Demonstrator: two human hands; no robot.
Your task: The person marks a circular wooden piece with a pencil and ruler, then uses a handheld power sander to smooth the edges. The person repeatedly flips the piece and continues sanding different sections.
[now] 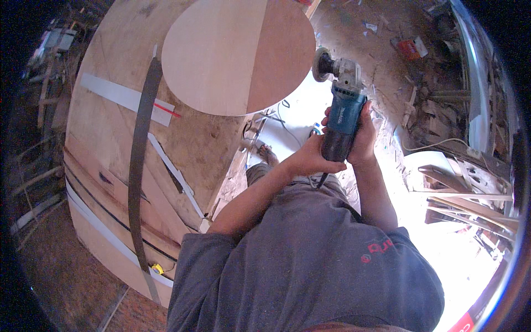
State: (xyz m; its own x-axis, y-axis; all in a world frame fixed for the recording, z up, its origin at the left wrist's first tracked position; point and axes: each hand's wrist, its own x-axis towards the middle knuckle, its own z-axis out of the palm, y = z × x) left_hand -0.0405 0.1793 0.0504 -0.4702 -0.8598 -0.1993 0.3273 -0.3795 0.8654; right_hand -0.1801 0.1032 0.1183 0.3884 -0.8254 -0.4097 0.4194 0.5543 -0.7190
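Note:
In front of my body I hold a teal and black angle grinder (344, 113) in both hands. Its grey gear head points away from me, and a round disc (322, 65) faces left beside the table's edge. My left hand (313, 156) is closed around the black rear end, thumb across it. From the right side, my right hand (363, 135) grips the teal body, partly hidden behind it. A cord leaves the grinder's rear toward my lap. Just left of the disc lies a large round wooden panel (221, 55), half pale and half reddish-brown, on the wooden table (204, 149).
A long dark strip (145, 127) crosses the table, over a white strip (113, 94). Nearer me lie wood pieces and a yellow tape measure (157, 269). On the right, wooden boards (470, 210) are piled beside a power strip (474, 151). Scraps litter the floor.

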